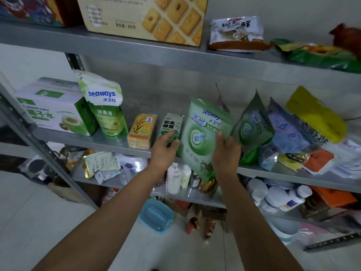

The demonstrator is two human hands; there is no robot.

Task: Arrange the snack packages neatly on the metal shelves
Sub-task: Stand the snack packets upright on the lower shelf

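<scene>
My right hand [226, 151] grips the right edge of a large green seaways pouch [201, 137], held tilted at the front edge of the middle metal shelf [109, 142]. My left hand [166, 145] is closed around the lower part of a small green-and-white brick pack [172, 124] standing on that shelf. A yellow brick pack [141, 131] stands just left of it. A second green seaways pouch [252, 126] leans behind my right hand. Further left stand a tall seaways refill pouch [105, 106] and a white coconut-water box [50, 110].
A loose heap of blue, yellow and orange bags [304, 137] fills the shelf's right end. A biscuit box [144, 18] and more snack bags [236, 32] sit on the top shelf. Bottles and packets crowd the lower shelves. A blue plastic container [156, 216] lies on the floor.
</scene>
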